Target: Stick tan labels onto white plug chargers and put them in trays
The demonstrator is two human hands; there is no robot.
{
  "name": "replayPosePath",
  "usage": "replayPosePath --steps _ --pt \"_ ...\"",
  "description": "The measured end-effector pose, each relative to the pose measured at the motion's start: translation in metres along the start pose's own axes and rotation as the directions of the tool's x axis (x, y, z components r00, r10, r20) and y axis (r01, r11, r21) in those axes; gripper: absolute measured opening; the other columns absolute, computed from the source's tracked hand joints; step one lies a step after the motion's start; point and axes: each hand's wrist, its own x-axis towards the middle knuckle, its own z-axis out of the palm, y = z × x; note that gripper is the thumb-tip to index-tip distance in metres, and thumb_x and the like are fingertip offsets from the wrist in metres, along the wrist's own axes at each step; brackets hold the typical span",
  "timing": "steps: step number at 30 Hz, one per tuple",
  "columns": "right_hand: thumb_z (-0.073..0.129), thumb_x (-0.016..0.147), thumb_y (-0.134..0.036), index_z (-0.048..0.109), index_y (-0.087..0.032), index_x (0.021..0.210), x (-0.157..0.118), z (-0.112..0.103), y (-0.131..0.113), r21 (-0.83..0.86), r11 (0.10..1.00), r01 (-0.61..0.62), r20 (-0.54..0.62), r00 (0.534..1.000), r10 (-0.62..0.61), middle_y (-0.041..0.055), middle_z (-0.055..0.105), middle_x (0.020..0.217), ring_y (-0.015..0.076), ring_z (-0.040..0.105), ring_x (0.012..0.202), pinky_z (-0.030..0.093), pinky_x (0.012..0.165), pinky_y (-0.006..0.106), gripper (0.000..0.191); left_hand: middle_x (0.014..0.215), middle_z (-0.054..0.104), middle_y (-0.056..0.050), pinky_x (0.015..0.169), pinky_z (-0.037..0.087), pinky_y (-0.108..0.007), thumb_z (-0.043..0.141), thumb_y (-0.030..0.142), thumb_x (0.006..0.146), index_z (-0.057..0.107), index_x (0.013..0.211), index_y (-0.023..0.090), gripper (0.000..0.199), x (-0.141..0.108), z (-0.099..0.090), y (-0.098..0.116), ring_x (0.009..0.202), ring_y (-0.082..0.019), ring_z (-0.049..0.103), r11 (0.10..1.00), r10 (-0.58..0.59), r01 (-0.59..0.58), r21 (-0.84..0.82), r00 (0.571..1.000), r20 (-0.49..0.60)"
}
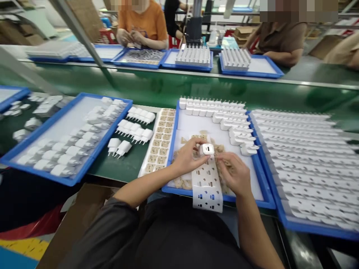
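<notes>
My left hand holds a white charger between thumb and fingers, its face with a dark port turned up toward me. Close to its right side is my right hand, thumb and fingertips pinched together; whatever they may hold is too small to make out. Under both hands lies a blue-rimmed tray with scattered tan paper pieces. A white label strip with small printed marks hangs over the tray's front edge. White chargers stand in rows at the tray's back and right.
A full tray of chargers is at the right, another charger tray at the left. Between them are loose chargers and a sheet of tan labels. Beyond the green divider, people sit behind more trays.
</notes>
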Motion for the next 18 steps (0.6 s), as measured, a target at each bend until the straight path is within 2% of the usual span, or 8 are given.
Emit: replayPosePath --steps 2,3,6,9,11,14,16,18 --pt "0.055 0.088 -0.014 0.063 -0.025 0.102 0.001 0.004 -0.001 0.050 0.987 0.156 0.210 0.964 -0.163 0.0068 0.069 0.099 0.0253 0.064 0.096 0.050 0.087 0.044 0.020 0.113 0.066 -0.010 0.081 0.056 -0.033 0.069 0.027 0.082 0.052 0.114 0.019 0.037 0.001 -0.007 0.012 0.103 -0.021 0.064 0.998 0.039 -0.038 0.056 0.999 -0.028" --pt "0.055 0.088 -0.014 0.062 -0.026 0.103 0.001 0.006 -0.001 0.058 0.976 0.210 0.271 0.938 -0.218 0.0068 0.069 0.100 0.0257 0.064 0.096 0.050 0.086 0.045 0.021 0.113 0.066 -0.010 0.082 0.056 -0.033 0.069 0.028 0.083 0.052 0.116 0.019 0.038 0.000 -0.012 0.019 0.103 -0.021 0.065 0.992 0.067 -0.063 0.111 0.997 -0.027" --pt "0.055 0.088 -0.013 0.062 -0.025 0.105 0.001 0.009 0.001 0.048 0.966 0.256 0.315 0.914 -0.257 0.0071 0.070 0.101 0.0260 0.064 0.096 0.050 0.085 0.045 0.022 0.110 0.069 -0.008 0.084 0.055 -0.034 0.066 0.035 0.087 0.054 0.122 0.019 0.040 -0.011 -0.040 0.034 0.100 -0.021 0.066 0.935 0.127 -0.110 0.336 0.992 -0.026" --pt "0.055 0.088 -0.013 0.062 -0.024 0.103 0.000 0.009 0.002 0.032 0.971 0.236 0.303 0.923 -0.235 0.0066 0.070 0.097 0.0248 0.064 0.093 0.050 0.083 0.044 0.019 0.111 0.070 -0.008 0.084 0.054 -0.035 0.063 0.039 0.089 0.058 0.122 0.021 0.038 -0.037 -0.080 0.025 0.099 -0.022 0.067 0.829 0.091 0.005 0.559 0.986 -0.143" --pt "0.055 0.089 -0.014 0.062 -0.023 0.101 -0.001 0.009 0.001 0.019 0.970 0.241 0.299 0.925 -0.236 0.0061 0.070 0.094 0.0241 0.064 0.090 0.050 0.082 0.043 0.016 0.111 0.069 -0.009 0.079 0.053 -0.035 0.065 0.041 0.087 0.062 0.118 0.021 0.037 -0.058 -0.109 0.004 0.096 -0.024 0.066 0.703 0.038 0.169 0.691 0.961 -0.273" --pt "0.054 0.091 -0.014 0.062 -0.022 0.098 -0.001 0.010 0.000 0.012 0.968 0.250 0.329 0.913 -0.240 0.0056 0.070 0.093 0.0231 0.064 0.089 0.049 0.082 0.041 0.013 0.106 0.069 -0.011 0.077 0.048 -0.039 0.063 0.041 0.086 0.066 0.114 0.018 0.036 -0.087 -0.146 -0.033 0.094 -0.029 0.064 0.416 -0.011 0.361 0.835 0.920 -0.393" --pt "0.052 0.092 -0.014 0.061 -0.021 0.098 -0.002 0.010 0.000 0.013 0.969 0.248 0.350 0.906 -0.237 0.0054 0.070 0.094 0.0224 0.064 0.090 0.049 0.083 0.041 0.013 0.104 0.068 -0.013 0.080 0.045 -0.042 0.060 0.040 0.087 0.068 0.112 0.016 0.036 -0.100 -0.160 -0.050 0.098 -0.032 0.060 0.238 -0.065 0.442 0.865 0.896 -0.440" --pt "0.052 0.093 -0.014 0.061 -0.021 0.099 -0.003 0.010 0.000 0.011 0.970 0.245 0.354 0.906 -0.233 0.0054 0.070 0.095 0.0221 0.064 0.091 0.048 0.084 0.040 0.013 0.105 0.067 -0.014 0.081 0.042 -0.043 0.058 0.040 0.087 0.068 0.112 0.015 0.037 -0.107 -0.166 -0.059 0.102 -0.034 0.057 0.127 -0.105 0.498 0.858 0.866 -0.488"
